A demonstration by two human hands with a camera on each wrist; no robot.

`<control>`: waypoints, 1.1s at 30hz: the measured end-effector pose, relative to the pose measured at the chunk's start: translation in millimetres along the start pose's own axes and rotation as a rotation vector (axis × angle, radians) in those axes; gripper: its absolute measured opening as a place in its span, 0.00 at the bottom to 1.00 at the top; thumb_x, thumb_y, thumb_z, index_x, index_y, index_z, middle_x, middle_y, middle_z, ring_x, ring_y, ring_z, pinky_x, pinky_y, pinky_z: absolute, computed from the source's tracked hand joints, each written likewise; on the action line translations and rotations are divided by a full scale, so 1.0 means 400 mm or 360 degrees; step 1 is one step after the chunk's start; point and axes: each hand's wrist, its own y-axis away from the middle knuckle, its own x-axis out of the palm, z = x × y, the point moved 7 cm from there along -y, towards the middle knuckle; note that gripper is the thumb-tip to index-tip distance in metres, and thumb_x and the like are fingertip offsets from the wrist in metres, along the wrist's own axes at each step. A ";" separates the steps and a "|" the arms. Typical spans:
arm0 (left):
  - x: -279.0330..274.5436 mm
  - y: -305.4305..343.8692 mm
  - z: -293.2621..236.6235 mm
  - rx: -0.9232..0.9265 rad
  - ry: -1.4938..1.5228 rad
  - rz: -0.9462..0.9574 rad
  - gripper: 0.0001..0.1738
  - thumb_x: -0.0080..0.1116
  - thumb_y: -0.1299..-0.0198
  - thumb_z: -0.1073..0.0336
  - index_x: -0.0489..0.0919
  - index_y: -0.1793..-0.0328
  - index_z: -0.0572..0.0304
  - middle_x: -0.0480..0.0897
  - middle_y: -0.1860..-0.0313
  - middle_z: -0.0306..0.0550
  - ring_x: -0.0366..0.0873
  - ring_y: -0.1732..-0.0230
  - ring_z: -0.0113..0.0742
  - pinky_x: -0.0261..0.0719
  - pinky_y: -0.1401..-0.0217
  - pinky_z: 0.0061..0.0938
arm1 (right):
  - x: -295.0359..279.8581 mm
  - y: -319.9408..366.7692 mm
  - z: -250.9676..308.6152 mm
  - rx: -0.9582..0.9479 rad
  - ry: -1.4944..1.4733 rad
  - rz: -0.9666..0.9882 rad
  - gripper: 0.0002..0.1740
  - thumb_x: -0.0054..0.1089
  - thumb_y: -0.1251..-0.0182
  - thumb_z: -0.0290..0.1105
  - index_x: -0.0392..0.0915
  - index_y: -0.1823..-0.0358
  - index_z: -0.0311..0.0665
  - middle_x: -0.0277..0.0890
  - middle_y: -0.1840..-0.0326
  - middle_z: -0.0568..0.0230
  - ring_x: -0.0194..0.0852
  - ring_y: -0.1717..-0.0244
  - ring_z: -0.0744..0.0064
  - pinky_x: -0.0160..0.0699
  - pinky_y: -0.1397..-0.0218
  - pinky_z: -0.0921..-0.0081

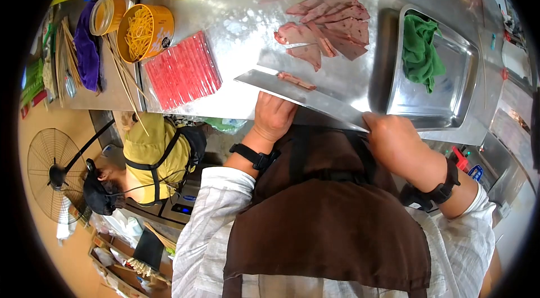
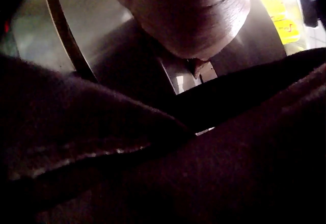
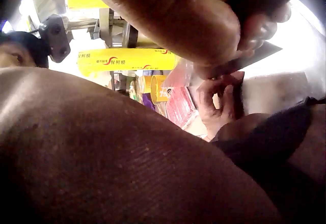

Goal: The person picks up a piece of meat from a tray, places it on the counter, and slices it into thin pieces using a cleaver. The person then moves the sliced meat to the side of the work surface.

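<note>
My right hand (image 1: pixel 392 138) grips the handle of a long, wide-bladed knife (image 1: pixel 332 108). The blade slants up to the left, low over the steel table near its front edge. Right at the near side of the blade is my left hand (image 1: pixel 274 115), its fingertips hidden; I cannot tell whether they hold anything. In the right wrist view the left hand's fingers (image 3: pixel 219 99) bend close beside the blade. A narrow strip of pinkish meat (image 1: pixel 296 81) lies along the blade's far side. Beyond it, overlapping meat slices (image 1: pixel 337 25) are spread on the table.
At right stands a steel tray (image 1: pixel 458 108) with a green cloth (image 1: pixel 421 53). On the left are a pack of red sticks (image 1: pixel 184 71), a yellow tub (image 1: pixel 163 19) of yellow strips, skewers (image 1: pixel 121 64) and a purple cloth (image 1: pixel 88 45). Another person (image 1: pixel 152 157) and a fan (image 1: pixel 55 177) are at left.
</note>
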 end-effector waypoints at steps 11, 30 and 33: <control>-0.028 -0.008 -0.022 0.0065 -0.0160 -0.0110 0.17 0.68 0.56 0.76 0.82 0.56 0.59 0.81 0.54 0.47 0.77 0.48 0.50 0.76 0.44 0.43 | 0.076 -0.137 0.008 -0.0029 -0.0047 -0.0060 0.12 0.56 0.39 0.27 0.79 0.55 0.33 0.78 0.73 0.39 0.79 0.66 0.38 0.78 0.61 0.49; -0.021 0.020 -0.016 0.0027 -0.0157 -0.0069 0.15 0.68 0.55 0.75 0.82 0.57 0.64 0.80 0.56 0.52 0.78 0.51 0.55 0.76 0.47 0.43 | 0.005 0.087 0.002 -0.0066 -0.0012 -0.0337 0.04 0.54 0.41 0.23 0.71 0.64 0.31 0.77 0.76 0.42 0.79 0.71 0.38 0.78 0.67 0.50; -0.006 0.018 -0.006 0.0036 -0.0085 -0.0017 0.18 0.66 0.54 0.75 0.83 0.53 0.62 0.82 0.52 0.51 0.78 0.46 0.57 0.75 0.44 0.44 | 0.009 0.097 -0.004 -0.0053 0.0006 -0.0306 0.04 0.53 0.41 0.22 0.72 0.65 0.31 0.77 0.76 0.42 0.79 0.71 0.38 0.77 0.67 0.49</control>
